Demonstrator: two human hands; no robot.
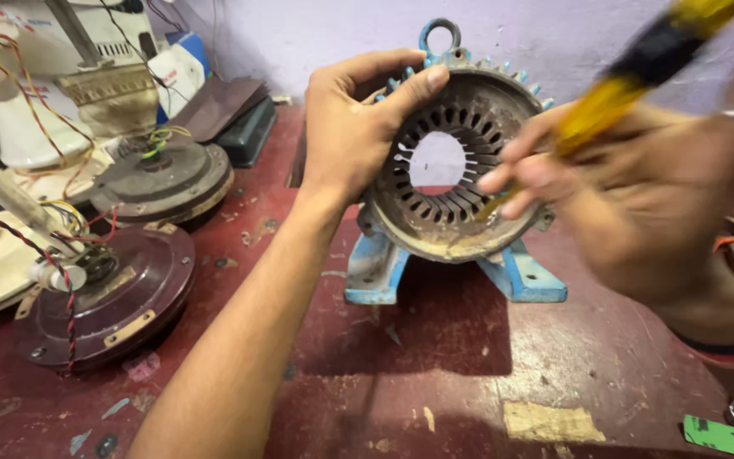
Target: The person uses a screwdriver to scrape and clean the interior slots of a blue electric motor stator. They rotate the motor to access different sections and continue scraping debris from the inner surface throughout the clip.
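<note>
Gripping the upper left rim of the motor stator housing, the left hand curls its thumb over the front edge and its fingers over the top, closed on the metal. Right hand, blurred, is closed around a yellow and black screwdriver, whose tip lies at the lower right of the slotted bore.

That housing stands upright on blue feet near the far middle of the dark red surface, its round opening facing the near side, so the bore's axis runs near to far; a lifting ring sticks up at its top. The tool's long axis slants from upper right down to lower left.

Open room lies near the camera, in front of the blue feet. To the left, two dark round fan motors with loose wires crowd the edge. A small green label sits at the near right corner, and a tan patch lies beside it.
</note>
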